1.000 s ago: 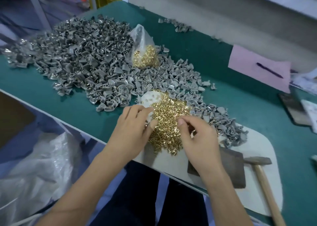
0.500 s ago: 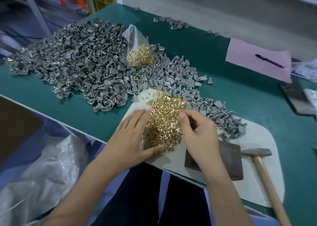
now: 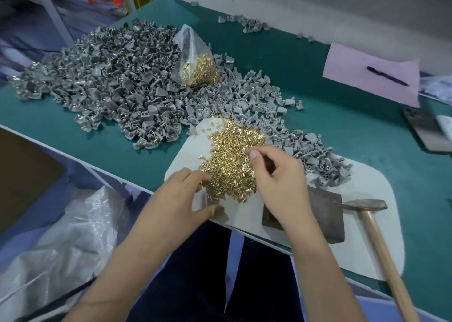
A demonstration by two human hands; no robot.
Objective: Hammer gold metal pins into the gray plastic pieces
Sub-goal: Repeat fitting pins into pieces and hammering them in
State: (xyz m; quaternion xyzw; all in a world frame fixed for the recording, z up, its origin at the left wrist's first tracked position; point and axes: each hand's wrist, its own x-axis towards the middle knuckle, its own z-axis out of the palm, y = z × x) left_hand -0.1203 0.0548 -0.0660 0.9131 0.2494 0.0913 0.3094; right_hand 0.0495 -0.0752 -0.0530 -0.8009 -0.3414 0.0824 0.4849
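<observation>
Head view: both hands work at the loose heap of small gold metal pins (image 3: 232, 160) on the pale mat (image 3: 367, 189) over the green surface (image 3: 342, 116). Left hand (image 3: 181, 197) has fingers curled at the heap's near edge; right hand (image 3: 276, 177) pinches, though whether either grip holds a pin I cannot tell. Gray plastic pieces (image 3: 117, 87) lie piled beyond. Best to lift one pin cleanly, head up, before reaching for the wooden-handled hammer (image 3: 374, 226).
</observation>
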